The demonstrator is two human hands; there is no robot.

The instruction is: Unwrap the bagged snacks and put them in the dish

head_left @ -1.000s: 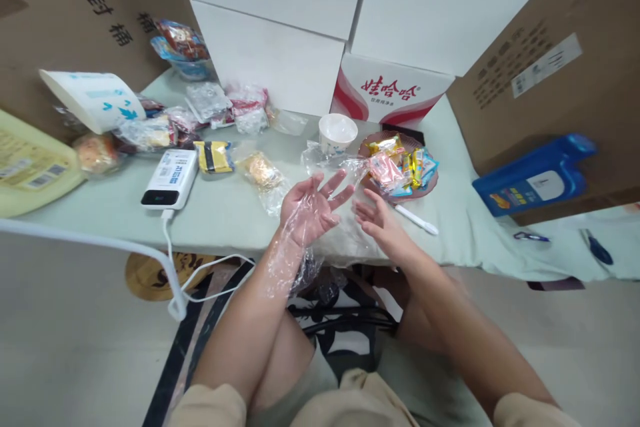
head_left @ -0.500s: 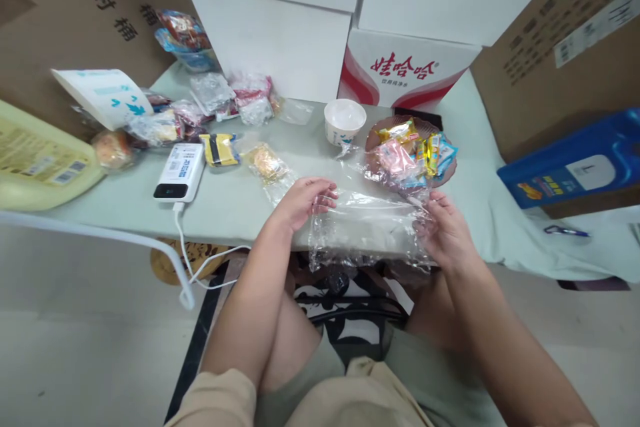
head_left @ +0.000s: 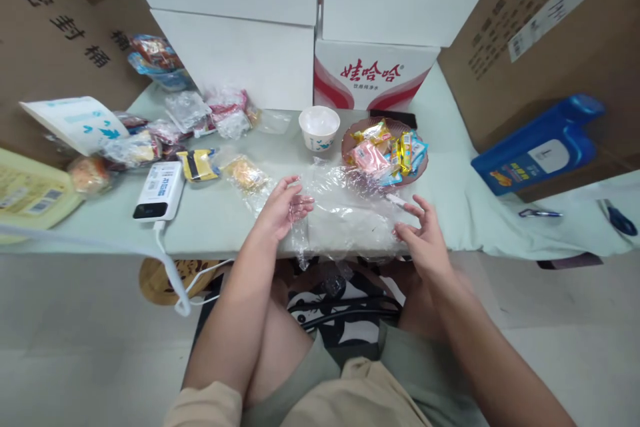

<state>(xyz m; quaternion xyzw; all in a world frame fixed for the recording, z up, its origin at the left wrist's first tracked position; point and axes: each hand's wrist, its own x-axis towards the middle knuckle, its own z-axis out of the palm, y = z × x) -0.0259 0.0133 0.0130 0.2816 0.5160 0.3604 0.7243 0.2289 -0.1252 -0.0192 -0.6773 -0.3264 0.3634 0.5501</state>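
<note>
A crumpled clear plastic film [head_left: 345, 217] lies over the front edge of the pale green table [head_left: 225, 220], between my two hands. My left hand [head_left: 284, 208] is at the film's left edge, its fingers curled and pinching the plastic. At the film's right edge is my right hand [head_left: 424, 235], fingers spread apart, the fingertips just touching the plastic. Both forearms are bare, and my knees show below the table.
Behind the film are a plate of wrapped candies [head_left: 385, 150] and a white cup [head_left: 319, 127]. A white power bank [head_left: 155, 190] with a cable and several wrapped snacks [head_left: 200, 165] lie to the left. A blue bottle [head_left: 540, 147], scissors [head_left: 620, 219] and cardboard boxes [head_left: 550, 33] are on the right.
The plastic covered my left hand like a glove a second ago. It came off, was stretched between both hands, and now rests on the table edge with my right hand's fingers loosened.
</note>
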